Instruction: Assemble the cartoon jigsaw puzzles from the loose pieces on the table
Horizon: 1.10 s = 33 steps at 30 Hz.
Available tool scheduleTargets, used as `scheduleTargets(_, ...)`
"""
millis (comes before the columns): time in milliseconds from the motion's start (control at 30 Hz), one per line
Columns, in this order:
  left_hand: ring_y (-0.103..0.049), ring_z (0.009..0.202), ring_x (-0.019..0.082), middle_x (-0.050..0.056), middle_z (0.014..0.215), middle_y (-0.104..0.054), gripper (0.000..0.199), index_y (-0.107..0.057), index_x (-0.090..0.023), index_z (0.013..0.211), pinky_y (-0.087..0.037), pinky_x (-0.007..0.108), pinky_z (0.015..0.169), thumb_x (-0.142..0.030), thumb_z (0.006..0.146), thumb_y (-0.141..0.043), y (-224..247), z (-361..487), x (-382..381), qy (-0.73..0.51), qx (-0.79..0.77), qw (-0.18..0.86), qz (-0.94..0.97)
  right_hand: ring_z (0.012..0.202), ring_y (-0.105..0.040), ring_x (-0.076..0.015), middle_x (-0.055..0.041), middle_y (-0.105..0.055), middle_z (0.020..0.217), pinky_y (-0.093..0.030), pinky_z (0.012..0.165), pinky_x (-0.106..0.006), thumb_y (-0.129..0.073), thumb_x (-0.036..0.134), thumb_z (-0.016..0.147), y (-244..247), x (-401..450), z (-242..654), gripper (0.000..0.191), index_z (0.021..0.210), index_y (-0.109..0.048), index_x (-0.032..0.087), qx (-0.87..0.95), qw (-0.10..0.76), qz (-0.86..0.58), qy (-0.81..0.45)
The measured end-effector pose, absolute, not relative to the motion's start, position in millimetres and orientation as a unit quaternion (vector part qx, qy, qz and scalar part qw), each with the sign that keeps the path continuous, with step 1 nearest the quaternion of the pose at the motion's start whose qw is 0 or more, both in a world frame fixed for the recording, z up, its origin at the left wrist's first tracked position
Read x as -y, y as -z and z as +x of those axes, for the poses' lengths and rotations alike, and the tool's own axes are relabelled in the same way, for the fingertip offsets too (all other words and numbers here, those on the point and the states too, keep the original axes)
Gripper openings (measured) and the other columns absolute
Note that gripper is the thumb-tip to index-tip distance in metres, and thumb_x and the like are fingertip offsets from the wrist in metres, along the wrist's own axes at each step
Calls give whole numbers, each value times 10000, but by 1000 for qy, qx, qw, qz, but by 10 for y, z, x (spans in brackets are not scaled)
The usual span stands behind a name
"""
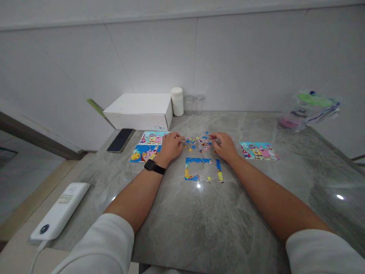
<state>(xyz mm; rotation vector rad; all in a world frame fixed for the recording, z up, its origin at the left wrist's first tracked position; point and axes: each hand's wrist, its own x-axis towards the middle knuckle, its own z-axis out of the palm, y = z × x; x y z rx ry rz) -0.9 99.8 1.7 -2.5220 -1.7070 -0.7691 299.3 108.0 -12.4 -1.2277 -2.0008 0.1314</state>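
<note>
A loose pile of jigsaw puzzle pieces (198, 140) lies on the grey table between my two hands. My left hand (172, 145) rests at the pile's left edge, fingers reaching toward the pieces and nothing visible in them. On the right side, my right hand (223, 144) bends over the pile with index finger and thumb apart. Nearer to me is a partly joined puzzle border (187, 169), blue and yellow, with a gap in its lower edge. A separate right-hand strip (219, 170) and a small yellow piece (209, 179) lie beside it.
Picture cards (145, 153) lie left of my left hand, another card (259, 151) to the right. Behind stand a white box (139, 110), a white bottle (177, 102) and two glasses (199, 105). A phone (121, 140), power bank (61, 211) and plastic bag (309, 110) are farther out.
</note>
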Motion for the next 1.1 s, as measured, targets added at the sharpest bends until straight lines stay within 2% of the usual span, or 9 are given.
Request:
scheduleTargets(167,-581,1181,311,94,1256,-670,311,-788,-301,1192,-420,513,1046,-255,937,-616,37,65,-972,227,509,-7,-830,1037,-698,-303,-98,-792,1069,-503,993,-494,-568,167,871,120,-1070,2985,329,1146,-740,222,787,387,-479,-51)
scheduleTargets(267,-583,1171,309,104,1244,-667,274,-791,-273,1156,-425,510,1049,-279,950,-611,56,64,-984,231,522,-9,-821,1029,-702,-308,-99,-792,1056,-504,987,-499,-569,165,869,113,-1064,2982,328,1143,-744,219,787,387,-477,-54)
scheduleTargets(400,-579,1177,314,121,1256,-654,313,-756,-252,1232,-433,504,1050,-308,954,-625,40,74,-977,238,523,-9,-818,1022,-705,-306,-97,-791,1061,-504,979,-496,-572,170,877,112,-1069,2986,318,1138,-744,227,788,385,-477,-58)
scheduleTargets(533,-532,1278,343,132,1381,-610,419,-708,-284,1355,-393,539,1125,-411,959,-661,25,123,-919,236,489,-22,-840,1025,-704,-304,-100,-792,1077,-502,983,-489,-574,170,879,114,-1073,2983,319,1141,-748,226,790,382,-476,-53)
scheduleTargets(633,-489,1355,354,131,1447,-586,403,-732,-296,1328,-349,565,1177,-467,971,-654,19,153,-886,230,475,-33,-848,1015,-706,-295,-100,-794,1074,-504,978,-472,-571,177,882,108,-1069,2973,315,1137,-752,219,792,372,-481,-52)
scheduleTargets(800,-508,1344,331,117,1424,-609,340,-789,-273,1197,-376,537,1175,-461,1022,-566,10,151,-900,215,494,-3,-843,1031,-702,-284,-100,-792,1092,-494,993,-451,-552,191,904,100,-1056,2972,310,1142,-751,205,793,365,-486,-50)
scheduleTargets(933,-543,1291,328,110,1356,-640,287,-791,-253,1120,-410,525,1147,-434,993,-609,18,131,-927,224,511,23,-830,1026,-699,-284,-100,-793,1080,-493,991,-447,-548,189,907,86,-1044,2973,314,1144,-753,209,793,359,-489,-53)
scheduleTargets(1100,-571,1257,320,117,1330,-653,294,-758,-235,1191,-438,515,1118,-384,967,-641,20,128,-930,235,504,17,-831,1025,-700,-282,-104,-793,1091,-488,998,-446,-544,184,907,71,-1041,2965,320,1148,-753,203,792,356,-493,-57)
